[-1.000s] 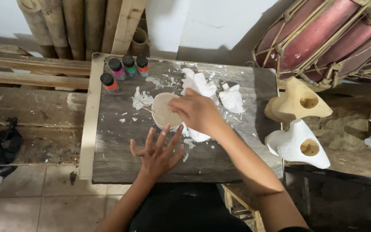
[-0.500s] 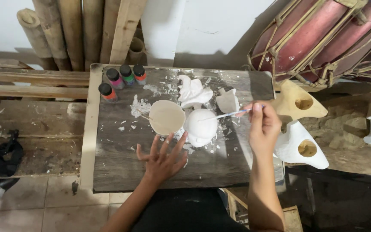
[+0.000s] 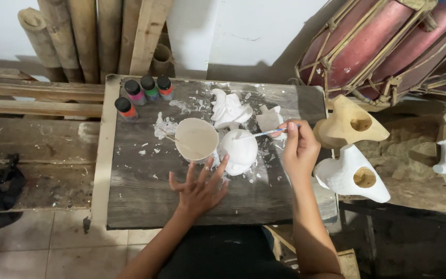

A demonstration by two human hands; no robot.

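Observation:
My right hand (image 3: 299,150) holds a thin paintbrush (image 3: 264,133) whose tip touches a rounded white-painted carving (image 3: 239,150) at the middle of the dark wooden board (image 3: 145,191). My left hand (image 3: 200,186) hovers with fingers spread just below the carving and a round cup of pale paint (image 3: 196,138), holding nothing. Two more white carved pieces lie behind: a winged one (image 3: 229,108) and a small one (image 3: 269,119).
Several small paint bottles (image 3: 140,93) stand at the board's back left. Bamboo poles (image 3: 78,36) lean on the wall. To the right are an unpainted carved figure (image 3: 348,123), a white one (image 3: 353,175) and a red drum (image 3: 383,41). A tiled floor lies below.
My right hand left the cup, swung right with the brush, and now brings its tip onto the rounded white carving. My left hand stays spread on the board.

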